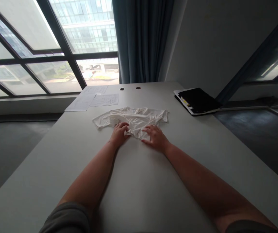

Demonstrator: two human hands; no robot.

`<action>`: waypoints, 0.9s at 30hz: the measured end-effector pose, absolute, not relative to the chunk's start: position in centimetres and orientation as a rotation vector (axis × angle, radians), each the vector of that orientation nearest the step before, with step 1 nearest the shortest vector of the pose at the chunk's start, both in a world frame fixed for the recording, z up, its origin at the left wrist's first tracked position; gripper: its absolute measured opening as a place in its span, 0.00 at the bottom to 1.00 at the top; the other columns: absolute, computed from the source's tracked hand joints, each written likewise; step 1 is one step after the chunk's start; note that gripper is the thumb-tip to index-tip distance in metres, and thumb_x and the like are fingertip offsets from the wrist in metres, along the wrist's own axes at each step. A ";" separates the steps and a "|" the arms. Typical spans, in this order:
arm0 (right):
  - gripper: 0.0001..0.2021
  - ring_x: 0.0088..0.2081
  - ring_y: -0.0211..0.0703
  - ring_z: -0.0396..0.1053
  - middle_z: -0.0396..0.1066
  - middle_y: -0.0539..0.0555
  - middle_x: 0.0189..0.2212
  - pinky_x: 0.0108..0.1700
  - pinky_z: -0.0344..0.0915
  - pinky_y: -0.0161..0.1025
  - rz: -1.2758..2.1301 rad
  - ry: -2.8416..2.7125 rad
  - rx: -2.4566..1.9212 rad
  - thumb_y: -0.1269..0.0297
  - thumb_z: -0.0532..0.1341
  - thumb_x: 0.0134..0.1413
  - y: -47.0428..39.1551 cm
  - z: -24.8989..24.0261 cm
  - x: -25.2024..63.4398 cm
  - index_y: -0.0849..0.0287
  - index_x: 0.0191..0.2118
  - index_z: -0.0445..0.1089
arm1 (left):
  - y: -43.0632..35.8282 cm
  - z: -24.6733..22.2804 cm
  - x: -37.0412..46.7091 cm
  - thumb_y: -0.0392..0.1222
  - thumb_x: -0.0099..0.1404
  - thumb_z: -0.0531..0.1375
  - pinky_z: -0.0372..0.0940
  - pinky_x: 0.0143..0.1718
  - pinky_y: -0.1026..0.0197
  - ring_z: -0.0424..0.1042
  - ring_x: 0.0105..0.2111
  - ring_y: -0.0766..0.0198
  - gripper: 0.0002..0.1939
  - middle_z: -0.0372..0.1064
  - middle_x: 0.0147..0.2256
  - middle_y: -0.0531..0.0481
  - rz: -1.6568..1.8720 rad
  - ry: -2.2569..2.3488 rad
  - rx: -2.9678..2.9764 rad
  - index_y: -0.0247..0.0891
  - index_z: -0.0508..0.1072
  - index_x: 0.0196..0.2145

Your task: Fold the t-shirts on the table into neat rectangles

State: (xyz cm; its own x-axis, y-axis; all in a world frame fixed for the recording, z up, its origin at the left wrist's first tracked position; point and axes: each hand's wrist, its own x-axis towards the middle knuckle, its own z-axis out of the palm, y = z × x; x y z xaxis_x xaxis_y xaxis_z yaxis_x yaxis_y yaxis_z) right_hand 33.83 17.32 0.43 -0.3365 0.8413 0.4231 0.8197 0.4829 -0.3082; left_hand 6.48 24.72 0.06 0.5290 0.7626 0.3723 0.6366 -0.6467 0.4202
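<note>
A white short-sleeved T-shirt (139, 121) lies crumpled on the table, its sleeves spread to the left and right. Its near edge is bunched between my two hands. My left hand (119, 134) is curled at the lower left of the shirt, with fabric between its fingers and thumb. On the lower right part rests my right hand (155, 137), its fingers stretched out over the cloth and its thumb apart from them. Some folds under both hands are hidden.
The white table (139, 194) stretches away from me. Printed papers (105, 99) lie at its far left. A black folder or flat case (199, 100) sits on white sheets near the right edge. Two round cable holes are at the far end, before a blue curtain (142, 42) and windows.
</note>
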 end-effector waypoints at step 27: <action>0.09 0.33 0.48 0.74 0.76 0.52 0.29 0.34 0.70 0.40 0.861 -1.787 -1.587 0.54 0.62 0.54 -6.0 6.2 39.7 0.53 0.32 0.75 | 1.3 5.1 -7.5 0.64 0.63 0.65 0.62 0.33 0.65 0.62 0.29 0.66 0.23 0.65 0.29 0.56 0.589 1.105 1.668 0.43 0.66 0.41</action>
State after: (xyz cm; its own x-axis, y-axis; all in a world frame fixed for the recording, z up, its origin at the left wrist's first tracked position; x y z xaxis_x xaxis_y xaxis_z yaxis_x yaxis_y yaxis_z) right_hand 39.70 -6.04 6.25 -0.1125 0.9936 0.0114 0.6104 0.0782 -0.7882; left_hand -7.48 1.32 5.08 0.4620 0.8781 -0.1244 0.3868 -0.0733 0.9192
